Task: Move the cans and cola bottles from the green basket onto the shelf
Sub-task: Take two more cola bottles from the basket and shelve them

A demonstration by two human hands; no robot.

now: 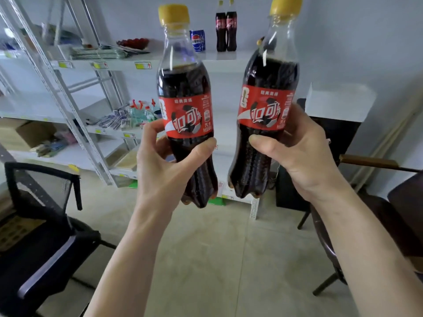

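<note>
Left hand (160, 170) is gripping one cola bottle (186, 115) upright; right hand (304, 154) is clutching another bottle (265, 110). Both are hanging before the shelf (183, 62); a can (198, 40) and two bottles (226, 30) are standing there.

My left hand (164, 165) and my right hand (304, 154) are bare, with no gloves, rings, or watch on either. Both forearms are uncovered right down to the bottom edge of the view, with no sleeve showing. My thumbnails are short, plain and unpainted.
</note>
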